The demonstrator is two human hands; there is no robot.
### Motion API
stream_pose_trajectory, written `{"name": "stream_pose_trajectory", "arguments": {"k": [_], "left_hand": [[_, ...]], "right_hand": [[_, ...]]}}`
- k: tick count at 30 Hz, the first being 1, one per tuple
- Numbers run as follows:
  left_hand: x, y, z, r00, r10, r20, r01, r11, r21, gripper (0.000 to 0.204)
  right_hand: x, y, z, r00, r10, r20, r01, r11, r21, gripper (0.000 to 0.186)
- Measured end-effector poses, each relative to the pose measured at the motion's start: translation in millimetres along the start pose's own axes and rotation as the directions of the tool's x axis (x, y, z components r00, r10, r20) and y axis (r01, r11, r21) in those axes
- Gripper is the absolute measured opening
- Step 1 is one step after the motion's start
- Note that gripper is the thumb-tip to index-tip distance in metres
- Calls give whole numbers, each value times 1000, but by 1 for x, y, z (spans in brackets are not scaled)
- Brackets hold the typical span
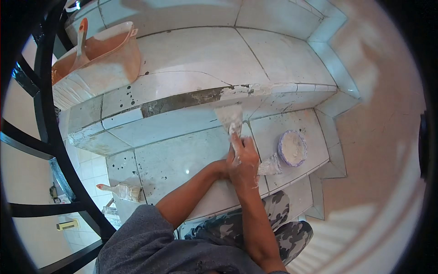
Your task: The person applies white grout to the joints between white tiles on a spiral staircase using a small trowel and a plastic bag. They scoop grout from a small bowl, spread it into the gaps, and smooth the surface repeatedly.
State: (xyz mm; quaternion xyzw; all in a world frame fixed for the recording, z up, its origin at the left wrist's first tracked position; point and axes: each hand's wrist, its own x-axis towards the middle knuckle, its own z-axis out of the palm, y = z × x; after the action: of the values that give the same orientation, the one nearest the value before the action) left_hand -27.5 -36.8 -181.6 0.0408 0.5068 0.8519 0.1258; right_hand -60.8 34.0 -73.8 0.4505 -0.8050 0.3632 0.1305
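Note:
My right hand (pixel 242 160) grips a putty knife, its plaster-smeared blade (pixel 228 116) pointing up at the edge of the tiled step. That edge has a dark bare strip (pixel 178 102) and pale filler (pixel 248 91). My left hand (pixel 223 169) is mostly hidden behind my right hand and wrist, so its fingers cannot be made out. A second smeared blade (pixel 270 165) shows just right of my hands; whether my left hand holds it is unclear. A round tub (pixel 293 148) of pale paste stands beside it on the tread.
An orange bucket (pixel 105 68) with a brush in it stands on the upper step at left. A paintbrush (pixel 123 192) lies on the lower tread. A black metal railing (pixel 54 146) runs down the left. The tiled stair skirting (pixel 335 68) and a wall (pixel 374 137) are at right.

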Motion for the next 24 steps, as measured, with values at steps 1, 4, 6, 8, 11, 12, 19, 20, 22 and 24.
{"name": "stream_pose_trajectory", "arguments": {"k": [1, 4, 6, 8, 11, 12, 19, 20, 22, 24], "left_hand": [[2, 3, 1, 1000, 9, 2, -9, 1000, 9, 26], [1, 11, 7, 999, 35, -15, -35, 998, 43, 25], [-1, 24, 14, 999, 40, -36, -37, 996, 84, 25], [-1, 33, 20, 999, 32, -26, -29, 991, 128, 24], [1, 31, 17, 1000, 2, 27, -7, 985, 173, 24], [3, 25, 12, 998, -13, 59, 2, 983, 186, 25], [5, 29, 17, 996, -5, 89, -1, 998, 66, 29], [4, 27, 18, 997, 12, 70, -17, 997, 82, 30], [2, 26, 18, 998, 46, 37, -50, 992, 117, 32], [6, 6, 6, 998, 53, 42, -53, 999, 10, 37]], "right_hand": [[-6, 2, 1, 1000, -14, -5, 14, 1000, 3, 39], [-14, 0, -10, 1000, 15, -27, -14, 999, 46, 37], [-7, -7, -24, 997, 24, -73, -18, 996, 82, 36], [7, -9, -35, 989, -7, -150, 21, 995, 97, 35], [28, -21, -42, 939, 254, -233, -188, 944, 271, 35], [30, -20, -43, 934, 296, -200, -229, 926, 301, 35], [39, -7, -28, 925, 196, -325, -141, 973, 185, 35], [41, -9, -26, 927, 156, -340, -108, 982, 156, 34], [41, -6, -19, 958, 49, -283, -42, 999, 29, 36], [42, -1, -8, 965, -36, -259, 33, 999, -17, 40]]}}
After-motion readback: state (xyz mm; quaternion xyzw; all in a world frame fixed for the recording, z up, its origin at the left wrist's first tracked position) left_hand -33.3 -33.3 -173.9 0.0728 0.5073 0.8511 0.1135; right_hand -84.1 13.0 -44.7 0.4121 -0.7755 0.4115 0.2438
